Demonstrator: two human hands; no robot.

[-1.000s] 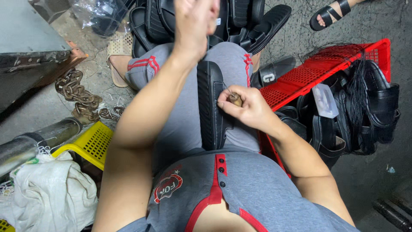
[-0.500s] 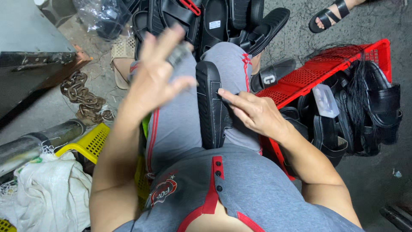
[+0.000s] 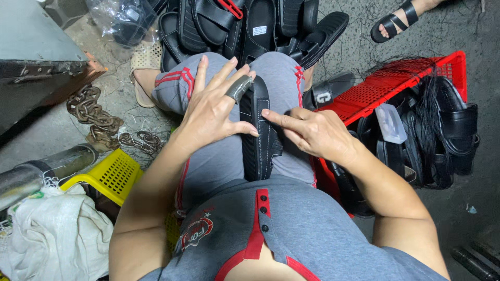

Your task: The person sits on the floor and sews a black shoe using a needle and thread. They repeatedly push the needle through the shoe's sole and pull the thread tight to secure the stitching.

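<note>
While the black sandal stands on edge between the person's knees at the centre of the frame, the left hand lies spread against its left side with fingers apart and a grey guard on one finger, and the right hand pinches loosely at the stitched rim, holding nothing I can make out. It looks light, firm in the sole yet bendy, best gripped by the sole's long edges. Room is tight: a red crate crowds the right, a yellow basket the lower left, more sandals pile along the top.
</note>
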